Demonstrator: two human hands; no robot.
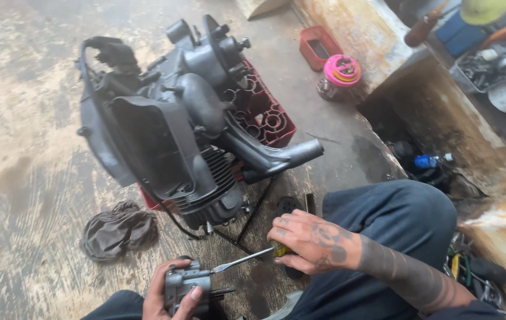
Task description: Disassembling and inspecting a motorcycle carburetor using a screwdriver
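Two hands share the work: the left hand [167, 293] clamps a grey carburettor [186, 284] at six o'clock, steadying it, while the right hand [309, 240], fingers wrapped tight, drives a screwdriver [241, 261] into it. An engine [188, 124] rests on a red crate [267, 112] at twelve o'clock.

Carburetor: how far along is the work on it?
Done: the carburetor is off the engine, which sits on a red crate. In hand: left hand holds it, right hand sets a screwdriver at it. Left: its body still looks whole.

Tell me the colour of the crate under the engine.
Red: the crate shows best in the head view, beneath the dark engine.
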